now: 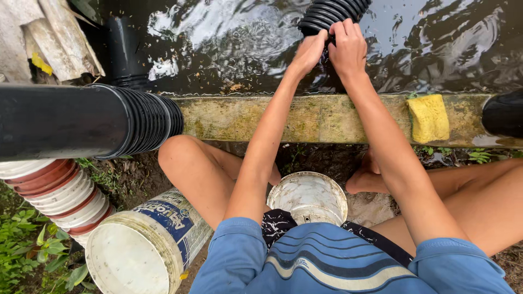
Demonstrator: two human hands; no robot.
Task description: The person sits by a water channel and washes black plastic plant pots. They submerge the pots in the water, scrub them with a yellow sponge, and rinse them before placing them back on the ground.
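Note:
Both arms reach forward over a mossy concrete ledge (305,117) into dark water (229,38). My left hand (309,51) and my right hand (347,48) grip the rim of a stack of black plastic pots (331,13) that lies half in the water at the top of the view. The two hands sit side by side, fingers curled over the nearest rim. What is between the hands at the water line is hidden.
A long stack of black pots (81,121) lies across the left. Below it are stacked white and terracotta pots (57,193) and a white tub (143,245). A white bucket (308,197) stands between my knees. A yellow sponge (429,117) rests on the ledge.

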